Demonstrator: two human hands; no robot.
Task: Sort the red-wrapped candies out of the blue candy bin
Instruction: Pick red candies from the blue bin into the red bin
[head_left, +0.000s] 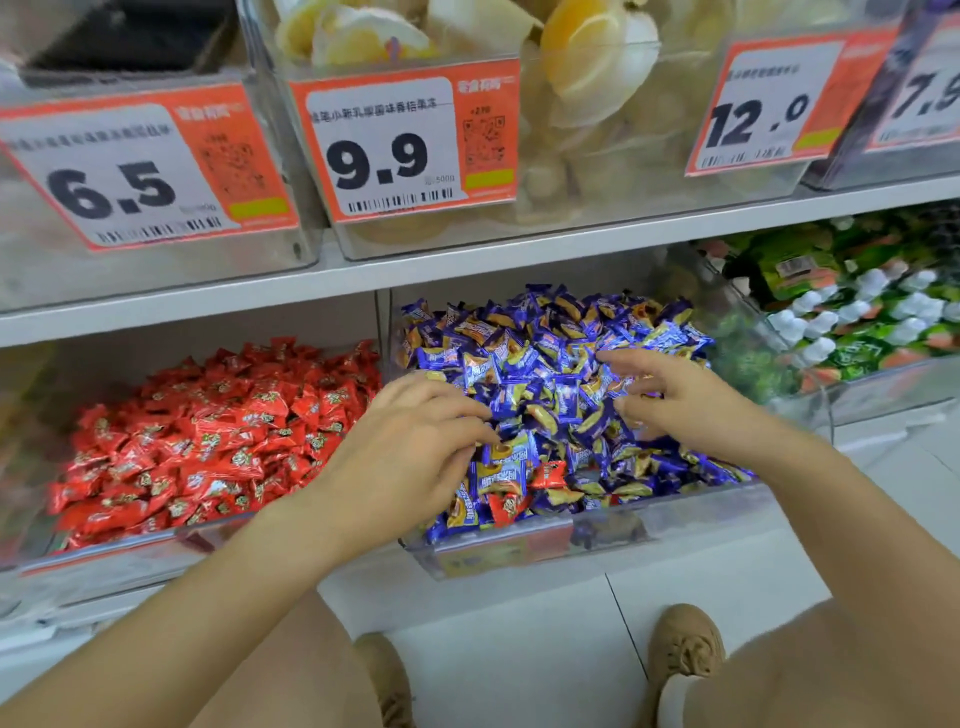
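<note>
Red-wrapped candies (551, 474) among blue ones, left fingers (467, 426) curled loosely, right fingers (631, 364) spread, both empty.

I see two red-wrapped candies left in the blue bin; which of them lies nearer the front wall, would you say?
The lower red candy, beside the left hand, sits almost against the bin's front wall. The other red candy lies farther back and to its right.

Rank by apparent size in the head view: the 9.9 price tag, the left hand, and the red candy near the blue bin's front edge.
1. 9.9 price tag, clearly largest.
2. left hand, though it is nearer the camera, so its true size against the tag is unsure.
3. red candy, smallest by far.
</note>
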